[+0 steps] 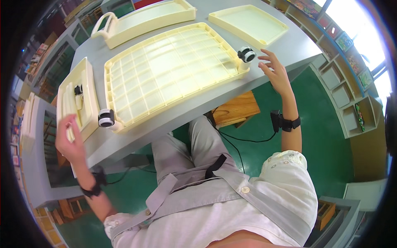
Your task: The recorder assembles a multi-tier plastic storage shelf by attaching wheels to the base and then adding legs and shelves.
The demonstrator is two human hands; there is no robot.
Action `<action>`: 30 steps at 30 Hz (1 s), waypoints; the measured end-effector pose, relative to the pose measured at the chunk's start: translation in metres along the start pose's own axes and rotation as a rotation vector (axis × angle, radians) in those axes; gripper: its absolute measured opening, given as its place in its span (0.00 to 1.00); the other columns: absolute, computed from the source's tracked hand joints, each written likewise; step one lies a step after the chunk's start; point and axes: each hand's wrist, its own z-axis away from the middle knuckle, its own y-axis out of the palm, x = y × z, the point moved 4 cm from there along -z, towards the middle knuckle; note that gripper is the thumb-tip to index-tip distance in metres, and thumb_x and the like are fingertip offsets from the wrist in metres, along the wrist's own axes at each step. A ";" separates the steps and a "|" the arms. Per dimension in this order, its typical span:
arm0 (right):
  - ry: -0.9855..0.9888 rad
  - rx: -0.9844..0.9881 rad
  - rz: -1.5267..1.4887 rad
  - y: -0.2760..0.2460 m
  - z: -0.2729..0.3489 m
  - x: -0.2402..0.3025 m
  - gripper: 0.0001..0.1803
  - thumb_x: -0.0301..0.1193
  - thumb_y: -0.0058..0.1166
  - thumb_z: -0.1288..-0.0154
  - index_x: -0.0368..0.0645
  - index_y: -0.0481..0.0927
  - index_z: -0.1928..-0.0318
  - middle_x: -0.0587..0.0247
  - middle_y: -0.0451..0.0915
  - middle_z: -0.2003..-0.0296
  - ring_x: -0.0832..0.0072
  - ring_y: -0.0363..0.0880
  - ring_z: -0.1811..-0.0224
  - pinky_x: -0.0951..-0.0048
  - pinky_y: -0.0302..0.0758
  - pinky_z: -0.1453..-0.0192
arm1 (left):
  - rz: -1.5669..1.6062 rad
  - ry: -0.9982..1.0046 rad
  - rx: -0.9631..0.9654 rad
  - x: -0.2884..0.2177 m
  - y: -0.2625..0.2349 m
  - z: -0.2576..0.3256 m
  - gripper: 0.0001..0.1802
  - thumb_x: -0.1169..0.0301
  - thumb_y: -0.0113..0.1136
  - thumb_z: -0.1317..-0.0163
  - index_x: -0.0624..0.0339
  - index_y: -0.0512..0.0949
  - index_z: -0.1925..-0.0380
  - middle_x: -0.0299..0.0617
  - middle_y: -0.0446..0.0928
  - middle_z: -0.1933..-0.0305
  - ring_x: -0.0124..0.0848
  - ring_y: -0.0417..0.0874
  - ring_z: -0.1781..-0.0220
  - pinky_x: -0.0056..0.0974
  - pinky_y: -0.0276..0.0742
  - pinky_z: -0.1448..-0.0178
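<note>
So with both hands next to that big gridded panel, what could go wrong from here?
The gridded panel has its near caster close to the table edge; a nudge might tip that corner off. The left hand sits by the small tray, which also lies near the edge. The right hand could knock the far caster.

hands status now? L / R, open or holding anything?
Left hand: loosely curled at the edge of the small cream tray; a grip cannot be told.
Right hand: open, empty, beside the caster wheel.
</note>
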 end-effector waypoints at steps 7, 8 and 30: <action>-0.228 -0.210 0.041 0.042 -0.018 0.018 0.25 0.33 0.57 0.47 0.45 0.67 0.48 0.59 0.74 0.58 0.76 0.73 0.64 0.77 0.71 0.63 | 0.097 -0.535 0.475 0.240 -0.040 -0.027 0.12 0.67 0.48 0.40 0.67 0.73 0.70 0.36 0.74 0.75 0.22 0.73 0.72 0.26 0.70 0.67; -0.250 -0.185 0.014 0.050 -0.023 0.020 0.25 0.33 0.57 0.47 0.45 0.67 0.48 0.59 0.74 0.58 0.76 0.73 0.64 0.77 0.71 0.63 | 0.021 -0.574 0.543 0.267 -0.041 -0.021 0.11 0.67 0.50 0.42 0.66 0.74 0.70 0.36 0.73 0.76 0.21 0.72 0.73 0.24 0.68 0.70; -0.474 -0.417 -0.652 0.071 -0.029 -0.034 0.20 0.29 0.52 0.46 0.35 0.64 0.55 0.61 0.68 0.78 0.79 0.64 0.81 0.80 0.64 0.75 | -0.386 -0.635 0.904 0.228 0.106 -0.076 0.23 0.55 0.61 0.56 0.69 0.77 0.74 0.45 0.77 0.78 0.32 0.78 0.80 0.32 0.74 0.76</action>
